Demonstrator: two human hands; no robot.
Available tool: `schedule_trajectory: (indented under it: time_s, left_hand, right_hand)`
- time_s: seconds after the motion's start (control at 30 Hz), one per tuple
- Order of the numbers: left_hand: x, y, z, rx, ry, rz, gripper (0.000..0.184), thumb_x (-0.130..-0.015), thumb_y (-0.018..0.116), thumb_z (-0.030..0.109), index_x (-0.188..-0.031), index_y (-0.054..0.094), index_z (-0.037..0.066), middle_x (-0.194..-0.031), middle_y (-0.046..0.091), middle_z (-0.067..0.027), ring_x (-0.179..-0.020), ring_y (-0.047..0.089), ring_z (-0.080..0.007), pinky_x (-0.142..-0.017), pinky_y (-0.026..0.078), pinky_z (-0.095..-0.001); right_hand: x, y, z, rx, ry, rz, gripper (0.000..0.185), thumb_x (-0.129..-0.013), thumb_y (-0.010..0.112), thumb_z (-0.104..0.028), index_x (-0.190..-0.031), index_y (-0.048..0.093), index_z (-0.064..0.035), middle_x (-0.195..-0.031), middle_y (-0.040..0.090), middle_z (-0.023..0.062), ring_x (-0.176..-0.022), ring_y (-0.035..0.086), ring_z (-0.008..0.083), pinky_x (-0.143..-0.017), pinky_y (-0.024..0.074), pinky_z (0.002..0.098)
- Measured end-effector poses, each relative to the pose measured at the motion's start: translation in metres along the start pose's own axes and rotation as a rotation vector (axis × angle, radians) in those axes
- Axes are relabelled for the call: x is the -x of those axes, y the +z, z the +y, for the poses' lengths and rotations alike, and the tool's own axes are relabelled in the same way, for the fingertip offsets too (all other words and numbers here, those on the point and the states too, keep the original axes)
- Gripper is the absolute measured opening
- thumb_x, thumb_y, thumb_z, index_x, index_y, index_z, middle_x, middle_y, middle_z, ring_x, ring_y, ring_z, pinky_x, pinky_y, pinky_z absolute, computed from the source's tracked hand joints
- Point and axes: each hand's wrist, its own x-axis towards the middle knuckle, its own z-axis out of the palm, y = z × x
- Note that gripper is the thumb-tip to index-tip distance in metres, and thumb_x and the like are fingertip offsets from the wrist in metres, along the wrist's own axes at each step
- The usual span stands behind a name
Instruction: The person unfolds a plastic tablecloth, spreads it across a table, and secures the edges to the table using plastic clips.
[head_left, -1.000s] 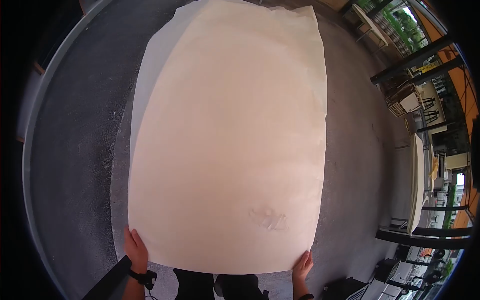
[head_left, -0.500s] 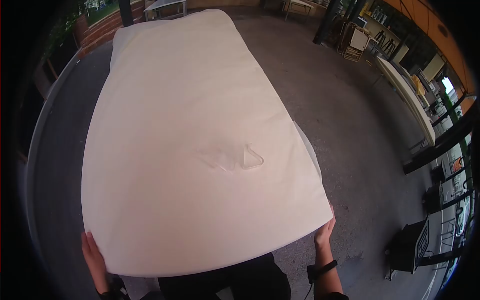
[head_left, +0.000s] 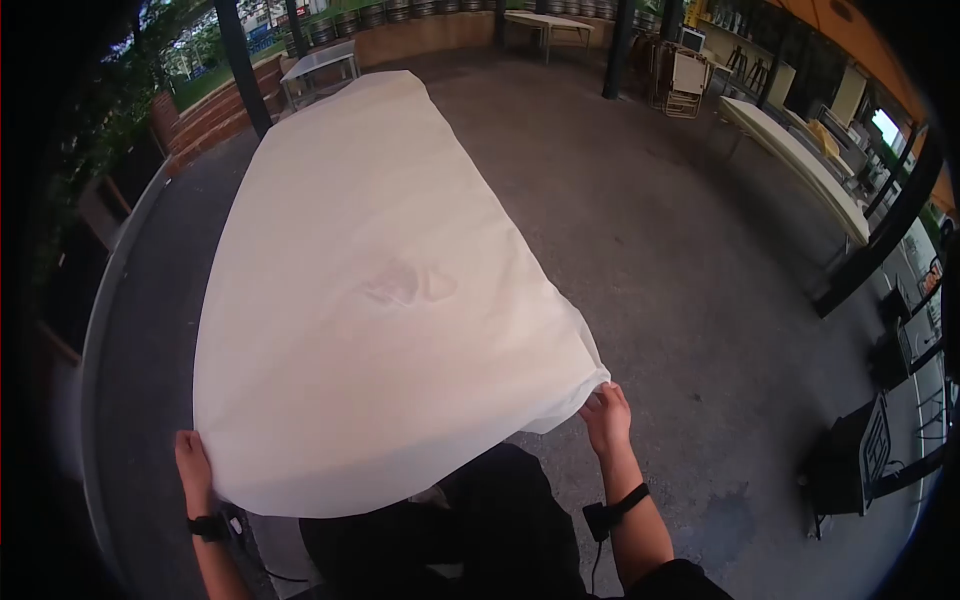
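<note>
A large white sheet [head_left: 330, 370] covers a long table in front of me, with a few clear items bulging or showing near its middle. At the near right corner my right hand [head_left: 608, 415] has its fingers closed on the sheet's edge. My left hand [head_left: 193, 468] is at the near left edge of the sheet, its fingers together and partly hidden by the cloth. The sheet hangs loosely at the near right corner.
A small grey table [head_left: 322, 66] stands beyond the far end. Another long table [head_left: 800, 165] is at the right, near folded chairs [head_left: 686, 85]. A dark pillar [head_left: 243, 65] is at the far left, and a black box [head_left: 850, 455] sits at the lower right.
The view has tilted up and turned, showing more of the surroundings. The near right corner of the sheet now hangs in folds, and my right hand has moved left and up with it.
</note>
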Motion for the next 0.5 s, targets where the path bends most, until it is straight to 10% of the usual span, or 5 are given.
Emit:
schedule_trajectory:
  time_s: [0.3, 0.5]
  left_hand:
    - [0.003, -0.013, 0.004, -0.078, -0.062, 0.160, 0.022, -0.097, 0.046, 0.015, -0.092, 0.053, -0.005, -0.083, 0.060, -0.0237, -0.078, 0.058, -0.0384, -0.074, 0.045, -0.0412]
    - [-0.008, -0.008, -0.056, -0.058, -0.065, 0.073, 0.022, -0.098, 0.046, 0.015, -0.092, 0.054, -0.006, -0.079, 0.062, -0.0194, -0.074, 0.061, -0.0300, -0.070, 0.046, -0.0408]
  right_hand:
    - [0.025, -0.010, -0.016, -0.413, -0.217, -0.082, 0.020, -0.096, 0.051, -0.018, -0.109, 0.052, -0.0033, -0.118, 0.057, 0.0123, -0.111, 0.054, 0.0278, -0.099, 0.0412, 0.0417]
    - [0.056, 0.000, -0.051, -0.736, -0.114, -0.333, 0.026, -0.096, 0.053, -0.020, -0.111, 0.057, 0.0003, -0.120, 0.060, 0.0143, -0.118, 0.052, 0.0266, -0.103, 0.0392, 0.0397]
